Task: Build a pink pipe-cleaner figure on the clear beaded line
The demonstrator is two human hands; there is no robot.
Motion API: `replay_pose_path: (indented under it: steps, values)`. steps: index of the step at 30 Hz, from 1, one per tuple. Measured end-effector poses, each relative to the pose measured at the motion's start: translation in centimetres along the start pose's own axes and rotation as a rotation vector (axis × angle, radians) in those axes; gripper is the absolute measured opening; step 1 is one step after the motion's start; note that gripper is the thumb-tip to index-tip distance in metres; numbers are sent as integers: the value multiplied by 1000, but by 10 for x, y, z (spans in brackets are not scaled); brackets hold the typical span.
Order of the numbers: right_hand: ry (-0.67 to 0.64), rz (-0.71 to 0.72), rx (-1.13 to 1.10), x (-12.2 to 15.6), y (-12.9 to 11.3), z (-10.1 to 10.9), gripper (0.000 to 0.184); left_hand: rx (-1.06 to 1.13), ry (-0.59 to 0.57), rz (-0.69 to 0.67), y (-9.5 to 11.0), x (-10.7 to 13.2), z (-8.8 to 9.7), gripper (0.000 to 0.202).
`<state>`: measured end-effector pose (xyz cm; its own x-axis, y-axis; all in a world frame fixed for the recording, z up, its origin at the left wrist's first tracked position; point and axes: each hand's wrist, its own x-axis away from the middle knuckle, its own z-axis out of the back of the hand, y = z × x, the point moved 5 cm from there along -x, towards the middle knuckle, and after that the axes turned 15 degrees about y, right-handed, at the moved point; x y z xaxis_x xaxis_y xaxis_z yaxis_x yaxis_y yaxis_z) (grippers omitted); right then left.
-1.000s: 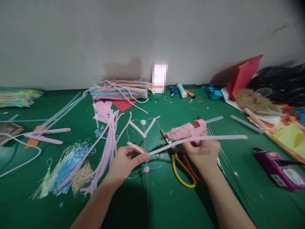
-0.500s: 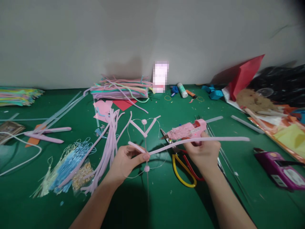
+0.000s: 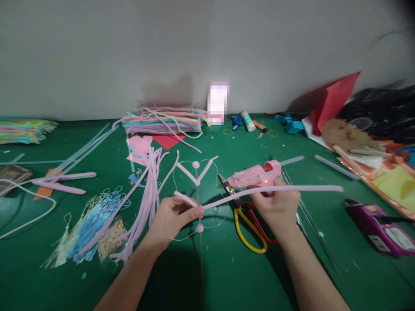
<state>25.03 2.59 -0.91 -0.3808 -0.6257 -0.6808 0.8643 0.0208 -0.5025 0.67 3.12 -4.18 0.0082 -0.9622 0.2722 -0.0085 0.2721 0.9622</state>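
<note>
My left hand [image 3: 181,216] is closed, pinching a lilac pipe cleaner [image 3: 233,199] where it crosses an upright wire stem [image 3: 201,255]. The pipe cleaner's long end reaches right, passing in front of my right hand. A thin wire loop frame [image 3: 218,172] spreads around the stem, with a lilac V-shaped piece [image 3: 205,172] in its upper part and small fuzzy balls above and below my fingers. My right hand [image 3: 279,207] is wrapped round the handle of a pink hot glue gun [image 3: 249,176], its nozzle pointing left. Yellow-and-red-handled pliers or scissors [image 3: 238,233] lie under the gun.
Loose lilac pipe cleaners [image 3: 151,194], blue tassels [image 3: 94,224] and a bag of gold beads [image 3: 112,237] lie to the left. Behind is a pipe-cleaner bundle [image 3: 162,123]. A purple device [image 3: 378,229] and papers [image 3: 397,185] are at right.
Both hands stay almost where they were. The orange light on the glue gun shows brighter, and the pipe cleaner's free end sits very slightly farther right.
</note>
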Motion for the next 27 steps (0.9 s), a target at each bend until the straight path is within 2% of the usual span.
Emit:
replay_pose_path:
  steps: [8, 27]
  values:
    - [-5, -29, -1, 1, 1, 0, 30, 24, 10, 29, 2, 2, 0, 10]
    - [1, 1, -13, -1, -1, 0, 28, 44, 12, 31, 1, 1, 0, 10]
